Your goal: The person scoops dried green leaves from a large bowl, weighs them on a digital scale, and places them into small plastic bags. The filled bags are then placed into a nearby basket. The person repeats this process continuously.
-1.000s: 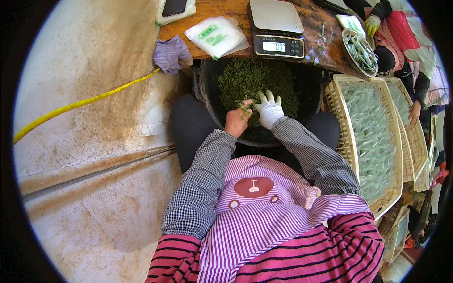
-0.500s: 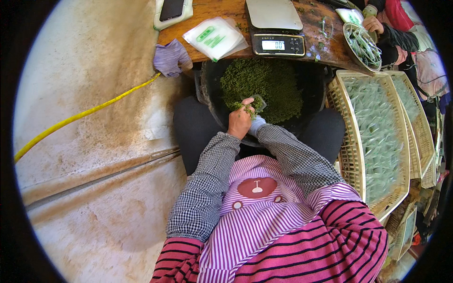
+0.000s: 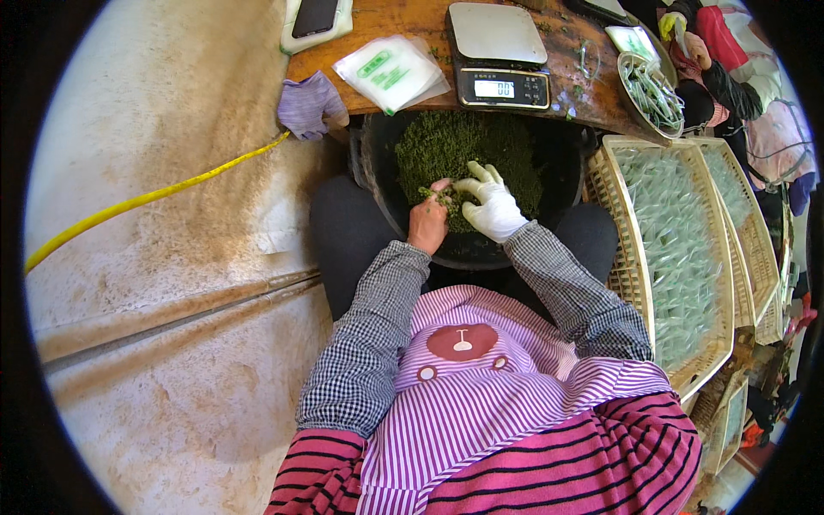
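Note:
A wide black tub point(image 3: 371, 197) stands between my knees, heaped with small green plant bits point(image 3: 446, 142), perhaps buds or sprigs. Over the near part of the heap, my bare left hand point(image 3: 428, 225) is closed around a little clump of green bits point(image 3: 443, 199) that shows at its fingertips. My right hand point(image 3: 496, 209), in a white glove, is close beside it on the right. Its fingers are spread, and I see nothing held in them. Whether its thumb side touches the clump I cannot tell.
Beyond the tub, a wooden table point(image 3: 412, 17) bears a digital scale point(image 3: 498, 39), plastic bags point(image 3: 390, 73) and a phone point(image 3: 315, 17). Right: a bowl of bagged greens point(image 3: 652, 94), a crate point(image 3: 644, 249) of filled bags, another person's hand point(image 3: 699, 51). Left: a yellow hose point(image 3: 154, 200).
My gloved right hand has come out from behind the left and moved right, its fingers now spread. The clear plastic piece seen by my hands no longer shows. My left hand shifted slightly left.

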`<state>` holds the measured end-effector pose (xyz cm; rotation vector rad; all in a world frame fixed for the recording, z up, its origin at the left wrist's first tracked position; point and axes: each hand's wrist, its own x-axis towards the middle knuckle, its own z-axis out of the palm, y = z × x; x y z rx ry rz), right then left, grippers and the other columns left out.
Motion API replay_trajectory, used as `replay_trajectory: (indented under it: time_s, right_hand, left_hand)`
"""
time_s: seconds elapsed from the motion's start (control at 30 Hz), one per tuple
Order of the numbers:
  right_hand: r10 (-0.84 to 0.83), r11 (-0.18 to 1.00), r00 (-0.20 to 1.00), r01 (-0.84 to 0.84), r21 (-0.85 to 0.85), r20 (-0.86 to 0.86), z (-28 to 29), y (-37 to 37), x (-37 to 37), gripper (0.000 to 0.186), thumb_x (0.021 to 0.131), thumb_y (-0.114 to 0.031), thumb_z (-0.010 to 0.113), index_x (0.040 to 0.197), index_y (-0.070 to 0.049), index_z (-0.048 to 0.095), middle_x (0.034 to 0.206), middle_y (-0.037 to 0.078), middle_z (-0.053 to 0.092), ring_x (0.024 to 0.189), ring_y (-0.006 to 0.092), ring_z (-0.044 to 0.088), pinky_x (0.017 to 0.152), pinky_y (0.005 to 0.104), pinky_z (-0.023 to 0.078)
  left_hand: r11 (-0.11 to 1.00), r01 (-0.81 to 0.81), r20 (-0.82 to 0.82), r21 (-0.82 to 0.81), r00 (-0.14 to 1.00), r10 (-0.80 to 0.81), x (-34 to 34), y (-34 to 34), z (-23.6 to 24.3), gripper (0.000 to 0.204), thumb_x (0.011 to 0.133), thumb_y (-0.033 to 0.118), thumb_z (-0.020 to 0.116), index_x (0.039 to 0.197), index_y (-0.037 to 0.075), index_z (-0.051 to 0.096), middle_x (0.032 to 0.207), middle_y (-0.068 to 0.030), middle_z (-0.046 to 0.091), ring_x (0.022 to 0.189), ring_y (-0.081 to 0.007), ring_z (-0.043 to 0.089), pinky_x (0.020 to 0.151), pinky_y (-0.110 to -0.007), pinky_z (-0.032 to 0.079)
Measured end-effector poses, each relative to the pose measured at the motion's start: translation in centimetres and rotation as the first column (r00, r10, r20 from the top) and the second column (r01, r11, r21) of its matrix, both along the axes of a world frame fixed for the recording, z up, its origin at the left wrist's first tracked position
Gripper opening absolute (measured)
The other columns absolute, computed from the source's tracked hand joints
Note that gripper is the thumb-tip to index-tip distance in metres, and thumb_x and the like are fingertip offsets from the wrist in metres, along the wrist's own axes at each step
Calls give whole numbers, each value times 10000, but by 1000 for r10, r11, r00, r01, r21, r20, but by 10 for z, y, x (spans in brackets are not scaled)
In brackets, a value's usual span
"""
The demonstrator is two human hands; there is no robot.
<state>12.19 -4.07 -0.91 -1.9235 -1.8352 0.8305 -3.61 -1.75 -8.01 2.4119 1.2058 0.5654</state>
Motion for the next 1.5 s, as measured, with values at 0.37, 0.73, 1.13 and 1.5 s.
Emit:
replay_trajectory:
  time_s: [0.37, 0.73, 1.13, 1.5]
  right_hand:
    - [-161, 987, 987, 161, -4, 1, -20, 10, 19, 402, 820, -239, 603, 1201, -112, 578, 1075, 158, 634, 983, 301, 614, 851, 355, 493]
    - [-289, 651, 957, 203, 732, -9, 145, 27, 82, 217, 858, -108, 582, 1063, -88, 648, 879, 142, 671, 756, 265, 671, 656, 322, 532]
    - [-294, 605, 954, 228, 763, -52, 123, 91, 89, 415, 821, -141, 614, 1220, -55, 538, 1203, 166, 571, 1079, 282, 576, 917, 333, 459]
    - [-327, 697, 930, 120, 707, 165, 93, 33, 98, 406, 768, -29, 563, 1165, -112, 580, 1158, 142, 560, 1058, 326, 538, 898, 391, 446]
  left_hand:
    - [975, 15, 147, -224, 989, 18, 9, -7, 20, 209, 814, -19, 584, 1023, -11, 586, 1254, -99, 523, 810, -255, 646, 648, -364, 545]
    - [946, 25, -107, -324, 992, -63, 3, -8, 8, 285, 871, 218, 601, 1102, 54, 635, 1117, -151, 615, 920, -284, 632, 777, -402, 522]
    - [720, 108, -85, -686, 970, -227, -2, -1, 47, 254, 880, 249, 606, 993, 32, 674, 791, -126, 674, 752, -217, 659, 660, -342, 527]
    - [515, 206, 486, -832, 718, 498, 77, 71, 149, 344, 971, 278, 471, 1186, 23, 554, 1005, -104, 656, 879, -156, 649, 724, -260, 532]
